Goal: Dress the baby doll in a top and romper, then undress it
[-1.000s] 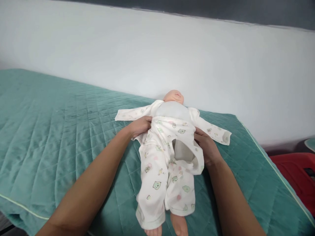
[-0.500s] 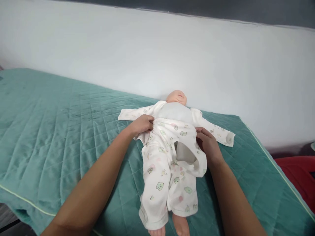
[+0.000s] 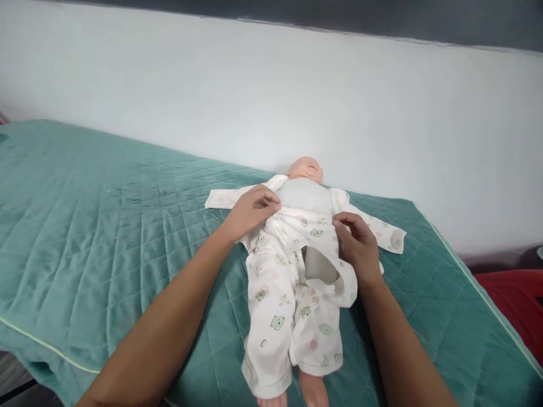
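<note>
A baby doll (image 3: 303, 192) lies on its back, head toward the wall, its pale torso bare at the chest. It wears an open white jacket (image 3: 373, 226) with the sleeves spread to both sides. White baby pants (image 3: 271, 305) with a green bear print cover its legs, and an open gap shows at the crotch. At the left end of the waistband my left hand (image 3: 254, 210) pinches the edge between thumb and fingers. My right hand (image 3: 358, 240) grips the waistband's right end with bent fingers. Both bare feet (image 3: 314, 390) stick out of the pant legs.
A green quilted cover (image 3: 127, 237) with pale piping lies under the doll. The white wall (image 3: 254, 90) rises right behind its head. A red chair-like object (image 3: 513, 299) stands past the right edge.
My left hand has moved inward and slightly up along the waistband, from the doll's side to its front. My right hand has shifted slightly up and inward at the other end.
</note>
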`<move>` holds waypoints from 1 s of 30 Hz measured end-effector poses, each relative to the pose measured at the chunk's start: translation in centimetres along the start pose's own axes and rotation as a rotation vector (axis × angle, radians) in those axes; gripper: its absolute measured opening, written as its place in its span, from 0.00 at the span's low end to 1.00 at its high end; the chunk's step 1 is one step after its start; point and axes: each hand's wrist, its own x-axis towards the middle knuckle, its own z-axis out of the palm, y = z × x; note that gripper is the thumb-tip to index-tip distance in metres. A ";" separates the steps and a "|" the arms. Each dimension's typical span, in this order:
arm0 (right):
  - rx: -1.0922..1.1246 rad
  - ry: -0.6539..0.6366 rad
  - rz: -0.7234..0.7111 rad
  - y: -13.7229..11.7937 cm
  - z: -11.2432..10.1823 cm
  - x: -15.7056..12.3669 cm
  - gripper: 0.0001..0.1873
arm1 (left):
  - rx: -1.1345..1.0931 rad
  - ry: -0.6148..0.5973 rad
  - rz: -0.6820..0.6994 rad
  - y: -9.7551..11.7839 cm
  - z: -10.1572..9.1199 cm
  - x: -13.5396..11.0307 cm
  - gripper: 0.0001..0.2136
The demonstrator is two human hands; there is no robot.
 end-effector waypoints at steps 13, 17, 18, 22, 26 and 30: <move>-0.069 -0.351 0.011 -0.6 -1.3 0.5 0.16 | 0.059 -0.333 0.003 1.0 -0.9 0.1 0.13; -0.142 -0.385 -0.137 -0.6 -1.5 0.7 0.13 | 0.079 -0.350 0.017 1.0 -0.9 0.2 0.11; -0.155 -0.395 -0.154 -0.5 -1.5 0.8 0.12 | 0.082 -0.360 0.019 1.0 -1.0 0.3 0.11; -0.197 -0.437 -0.217 -0.5 -1.7 1.0 0.11 | 0.113 -0.390 0.018 1.0 -1.0 0.3 0.11; -0.210 -0.466 -0.265 -0.5 -1.7 1.1 0.14 | 0.163 -0.379 0.077 0.8 -0.8 0.4 0.10; -0.259 -0.347 -0.307 -0.4 -0.9 0.7 0.13 | 0.251 -0.333 0.142 0.7 -0.5 0.7 0.10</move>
